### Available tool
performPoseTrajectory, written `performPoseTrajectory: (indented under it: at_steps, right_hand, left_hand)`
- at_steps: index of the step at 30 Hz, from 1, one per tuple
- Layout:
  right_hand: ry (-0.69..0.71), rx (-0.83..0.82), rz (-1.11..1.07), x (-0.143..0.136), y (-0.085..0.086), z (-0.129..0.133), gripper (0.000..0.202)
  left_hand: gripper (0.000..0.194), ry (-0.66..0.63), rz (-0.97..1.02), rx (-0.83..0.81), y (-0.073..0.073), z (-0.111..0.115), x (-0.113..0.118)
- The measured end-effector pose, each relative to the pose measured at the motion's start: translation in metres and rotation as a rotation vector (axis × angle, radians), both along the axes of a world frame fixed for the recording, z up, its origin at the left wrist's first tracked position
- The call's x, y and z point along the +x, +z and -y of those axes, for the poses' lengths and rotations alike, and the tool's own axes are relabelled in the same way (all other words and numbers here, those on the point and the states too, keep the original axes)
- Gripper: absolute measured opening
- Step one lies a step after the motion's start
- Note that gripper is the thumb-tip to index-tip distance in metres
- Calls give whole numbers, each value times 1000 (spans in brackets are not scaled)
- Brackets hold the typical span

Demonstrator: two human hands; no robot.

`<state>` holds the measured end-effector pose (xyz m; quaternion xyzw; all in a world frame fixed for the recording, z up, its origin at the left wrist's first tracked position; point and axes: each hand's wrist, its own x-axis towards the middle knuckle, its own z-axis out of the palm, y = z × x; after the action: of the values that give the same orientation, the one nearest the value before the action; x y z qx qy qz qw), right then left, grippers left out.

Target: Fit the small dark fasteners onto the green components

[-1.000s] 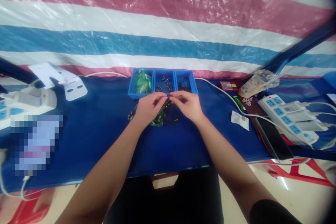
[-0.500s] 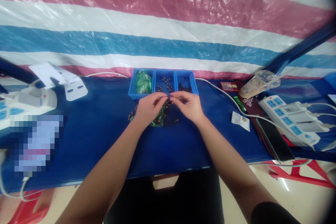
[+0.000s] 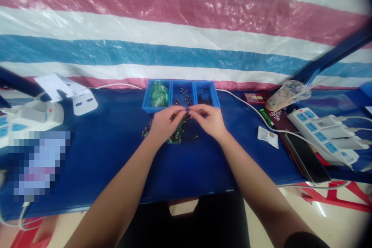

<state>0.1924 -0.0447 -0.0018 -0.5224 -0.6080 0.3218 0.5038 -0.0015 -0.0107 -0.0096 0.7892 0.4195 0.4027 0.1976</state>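
Note:
My left hand (image 3: 166,121) and my right hand (image 3: 209,121) meet fingertip to fingertip over the table, both pinched closed. What sits between the fingertips is too small to make out. Just behind them stand three joined blue bins. Green plastic packets (image 3: 159,94) fill the left bin, small brass-coloured screw-like parts (image 3: 185,92) lie in the middle one, and dark small parts (image 3: 204,95) are in the right one. Beneath my hands, more small metal parts (image 3: 195,136) and a green packet (image 3: 175,138) lie on the blue table (image 3: 186,168), partly hidden.
On the right are a plastic drink cup (image 3: 286,96), a power strip (image 3: 322,135), a dark phone (image 3: 308,159), a white sachet (image 3: 267,137) and a green lighter (image 3: 266,117). At left are a blurred-out device (image 3: 43,164), a white bracket (image 3: 85,102) and another power strip (image 3: 31,120). Cables run along both sides.
The whole view has shifted slightly, so the table sits a little lower. My hands keep the same pinched pose, fingertips together in front of the bins.

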Motion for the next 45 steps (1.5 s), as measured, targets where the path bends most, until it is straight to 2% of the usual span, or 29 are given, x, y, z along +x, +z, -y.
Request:
performPoseTrajectory:
  at_steps: [2,8,14,18,22,24,27,28,31,33,38,45]
  right_hand:
    - [-40,-9,-7,3,1,-2,23]
    - [-303,-10,36,31,4,-13,24]
    - [-369,-66,134,49,4,-16,26]
    - [-341,-84,121,51,4,-17,31]
    - [-283,-85,139,63,16,-10,29]
    - [-172,-165,238,72,26,-3,24]
    - [111,-431,447,78,33,5,19]
    - [125,-459,520,78,33,6,18]
    - [-9,-415,716,69,26,5,24]
    - [-44,-374,771,61,20,2,24]
    - [9,-388,760,44,12,2,5]
    - [72,-410,740,39,15,6,12]
  left_hand:
    - [23,9,8,-4,0,0,0]
    - [25,25,13,2,2,2,-1]
    - [22,46,9,25,3,3,-1]
    - [23,57,19,17,3,2,-3]
    - [23,78,19,31,6,2,-4]
    - [23,85,25,43,7,2,-4]
    - [24,77,32,56,8,2,-4]
    - [23,74,32,61,8,2,-4]
    - [22,78,24,64,8,2,-4]
    - [22,81,23,51,7,2,-4]
    - [25,79,17,34,8,2,-4]
    - [24,67,-12,52,11,3,-4]
